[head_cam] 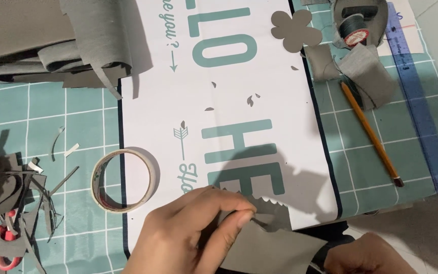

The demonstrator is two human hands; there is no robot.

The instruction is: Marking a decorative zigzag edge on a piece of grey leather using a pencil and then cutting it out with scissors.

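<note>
**Currently: grey fabric pinched at its zigzag edge**

Your left hand (pixel 198 228) fingers (pixel 243 219) are closed on the grey fabric piece (pixel 264 248). Its long axis runs from those fingers toward your right hand (pixel 366 256); I cannot tell that hand's grip. Risk: this thin pinch could slip and crease the edge. Tape roll (pixel 122 181) lies left of the fingers.

A big white sign (pixel 239 101) lies flat in the middle of the table (pixel 46 116). It is a long sheet with a thin dark line along its edges, and it has fat teal letters, thin teal writing and small teal arrows on it. At the top right, a spool of dark thread (pixel 355 28) has a small round label (pixel 357 36) on its end, white with a red ring.
</note>
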